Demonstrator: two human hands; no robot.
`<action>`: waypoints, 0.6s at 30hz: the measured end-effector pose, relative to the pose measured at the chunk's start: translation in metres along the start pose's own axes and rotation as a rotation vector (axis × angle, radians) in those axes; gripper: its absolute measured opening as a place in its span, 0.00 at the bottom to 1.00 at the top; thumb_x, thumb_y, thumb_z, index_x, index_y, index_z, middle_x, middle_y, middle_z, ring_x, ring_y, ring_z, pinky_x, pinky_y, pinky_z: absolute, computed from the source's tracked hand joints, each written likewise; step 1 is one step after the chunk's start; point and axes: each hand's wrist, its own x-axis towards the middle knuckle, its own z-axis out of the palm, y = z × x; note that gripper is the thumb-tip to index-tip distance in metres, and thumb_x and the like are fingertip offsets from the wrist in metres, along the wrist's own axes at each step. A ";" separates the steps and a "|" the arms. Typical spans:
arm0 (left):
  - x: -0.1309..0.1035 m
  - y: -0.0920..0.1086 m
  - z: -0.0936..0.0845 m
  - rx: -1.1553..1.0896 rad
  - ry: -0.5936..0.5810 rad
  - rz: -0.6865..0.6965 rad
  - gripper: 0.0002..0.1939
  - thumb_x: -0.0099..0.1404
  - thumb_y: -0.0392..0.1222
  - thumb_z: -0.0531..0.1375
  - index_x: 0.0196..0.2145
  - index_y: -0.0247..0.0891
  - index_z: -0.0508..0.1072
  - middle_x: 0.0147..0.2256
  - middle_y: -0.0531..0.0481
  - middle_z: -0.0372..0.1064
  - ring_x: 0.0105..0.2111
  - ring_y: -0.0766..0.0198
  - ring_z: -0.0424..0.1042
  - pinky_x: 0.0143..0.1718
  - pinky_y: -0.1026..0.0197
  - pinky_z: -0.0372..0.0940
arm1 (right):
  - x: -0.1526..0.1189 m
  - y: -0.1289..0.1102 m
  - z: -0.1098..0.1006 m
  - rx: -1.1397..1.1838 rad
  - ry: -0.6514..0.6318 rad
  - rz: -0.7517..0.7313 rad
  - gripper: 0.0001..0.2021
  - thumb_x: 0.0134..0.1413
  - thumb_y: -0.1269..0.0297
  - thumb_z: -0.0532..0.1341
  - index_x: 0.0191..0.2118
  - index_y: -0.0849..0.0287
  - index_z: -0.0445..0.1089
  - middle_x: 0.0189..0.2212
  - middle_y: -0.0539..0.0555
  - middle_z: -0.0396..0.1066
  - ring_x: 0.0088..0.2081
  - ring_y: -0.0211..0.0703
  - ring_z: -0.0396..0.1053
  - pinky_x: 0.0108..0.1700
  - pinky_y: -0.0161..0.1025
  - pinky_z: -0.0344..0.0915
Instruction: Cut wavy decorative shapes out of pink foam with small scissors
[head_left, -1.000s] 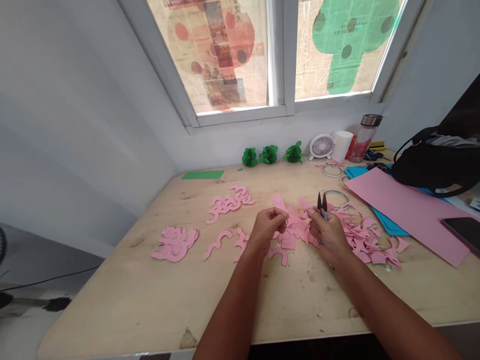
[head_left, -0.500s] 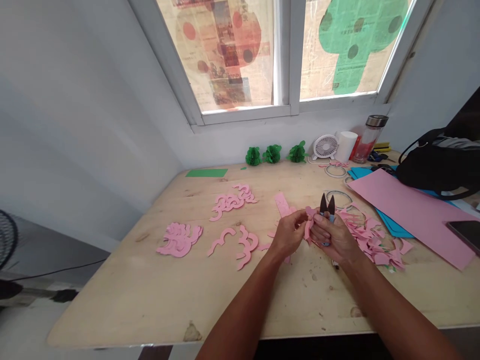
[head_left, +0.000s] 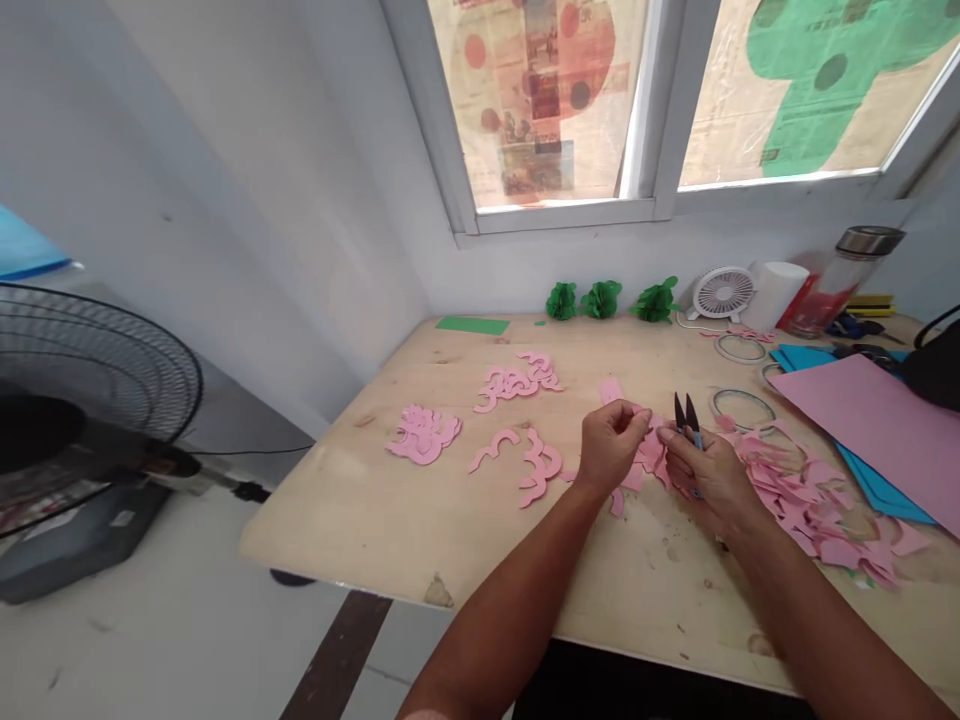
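My right hand is wrapped round a pair of scissors, whose dark blades point up and stand slightly apart. My left hand is pinched closed just to the left of it, over some pink paper; whatever lies between its fingertips is too small to tell. Pink scraps are heaped to the right of my right hand. Left of my left hand lie scalloped pink cutouts, a curved strip, a further cluster and a stacked pile.
Green paper flowers, a small white fan, a white roll and a bottle line the wall. Pink sheet over blue paper lies right. A green strip lies at the back. A large fan stands left.
The view has swung left, bringing the large fan further in. My hands have moved slightly apart, and the pink piece that was between them no longer shows there.
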 end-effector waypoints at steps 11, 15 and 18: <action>0.029 -0.007 -0.053 0.305 0.226 -0.225 0.09 0.50 0.41 0.57 0.18 0.36 0.64 0.18 0.52 0.65 0.17 0.70 0.62 0.19 0.68 0.57 | 0.005 0.002 -0.001 0.061 0.027 -0.009 0.13 0.41 0.59 0.66 0.31 0.62 0.67 0.12 0.39 0.49 0.11 0.26 0.41 0.10 0.27 0.39; 0.028 -0.010 -0.051 0.417 0.219 -0.236 0.06 0.51 0.40 0.55 0.22 0.36 0.67 0.19 0.51 0.66 0.19 0.70 0.64 0.20 0.68 0.58 | 0.006 0.006 -0.001 0.050 0.030 -0.003 0.13 0.40 0.59 0.65 0.31 0.63 0.67 0.11 0.39 0.49 0.10 0.25 0.41 0.10 0.27 0.37; 0.029 -0.007 -0.055 0.526 0.224 -0.243 0.05 0.53 0.39 0.53 0.25 0.36 0.68 0.21 0.51 0.68 0.20 0.69 0.66 0.22 0.67 0.59 | 0.007 0.005 -0.003 0.077 0.069 -0.016 0.13 0.40 0.60 0.66 0.30 0.63 0.68 0.11 0.40 0.50 0.10 0.25 0.42 0.10 0.28 0.37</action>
